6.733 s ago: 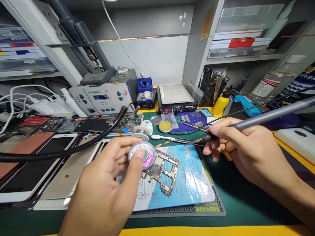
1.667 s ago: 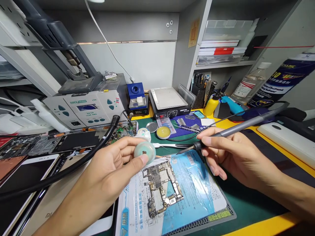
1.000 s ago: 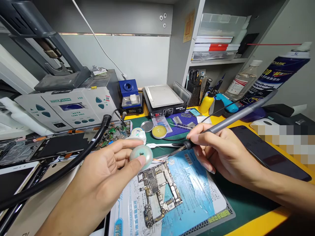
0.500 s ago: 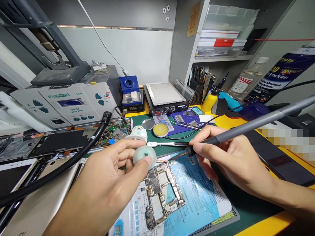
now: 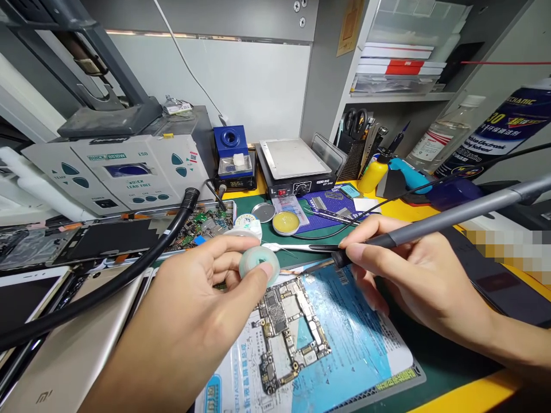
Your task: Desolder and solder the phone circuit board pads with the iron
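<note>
My left hand [image 5: 202,310] pinches a pale green spool of desoldering braid [image 5: 256,260] between thumb and fingers. A thin coppery strip of the braid [image 5: 289,272] runs out to the right of the spool. My right hand [image 5: 417,275] grips a dark grey soldering iron [image 5: 447,215] like a pen, its tip pointing left and meeting or nearly meeting the strip. Just below lies a phone circuit board [image 5: 275,310] on a blue and white printed sheet [image 5: 353,350]. Behind the strip, a white-and-black brush or swab-like stick [image 5: 301,248] lies crosswise.
An open tin of yellow paste [image 5: 286,222] sits behind the hands, near a hot plate [image 5: 297,160]. At left stand a hot-air station [image 5: 142,172] and its black hose [image 5: 176,221], crossing over phones. A yellow bottle [image 5: 372,175] and spray can [image 5: 495,132] are at right.
The whole view has shifted slightly, so everything appears a little farther right. Both hands keep their holds on the spool and the iron.
</note>
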A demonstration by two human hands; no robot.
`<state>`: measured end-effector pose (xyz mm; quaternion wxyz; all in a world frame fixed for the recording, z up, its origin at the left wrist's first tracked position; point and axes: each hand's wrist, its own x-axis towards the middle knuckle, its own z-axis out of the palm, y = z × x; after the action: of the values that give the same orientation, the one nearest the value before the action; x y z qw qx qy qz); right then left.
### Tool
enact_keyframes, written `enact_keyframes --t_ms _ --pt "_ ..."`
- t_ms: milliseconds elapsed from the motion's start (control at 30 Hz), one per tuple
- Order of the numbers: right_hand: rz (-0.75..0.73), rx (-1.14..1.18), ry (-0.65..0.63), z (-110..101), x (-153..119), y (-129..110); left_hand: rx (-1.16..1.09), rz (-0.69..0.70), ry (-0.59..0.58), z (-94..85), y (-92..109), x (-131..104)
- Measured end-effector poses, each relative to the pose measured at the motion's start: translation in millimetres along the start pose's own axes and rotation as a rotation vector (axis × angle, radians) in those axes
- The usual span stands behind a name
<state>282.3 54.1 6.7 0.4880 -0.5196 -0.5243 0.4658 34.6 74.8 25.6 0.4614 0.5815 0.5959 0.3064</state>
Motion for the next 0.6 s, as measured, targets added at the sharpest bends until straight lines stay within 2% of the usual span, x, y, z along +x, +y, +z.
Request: enact_keyframes --t_ms 233,467,600 --pt "0.003 0.019 0.010 -2 -1 1 -0.079 0.016 0.025 9.8 5 4" --pt "0.026 0.006 -0.005 0 0 -4 -0.003 -0.002 0.127 9.3 8 -4" --pt "0.045 0.009 -0.008 4 2 -9 0.040 -0.032 0.135 8.1 11 -9"
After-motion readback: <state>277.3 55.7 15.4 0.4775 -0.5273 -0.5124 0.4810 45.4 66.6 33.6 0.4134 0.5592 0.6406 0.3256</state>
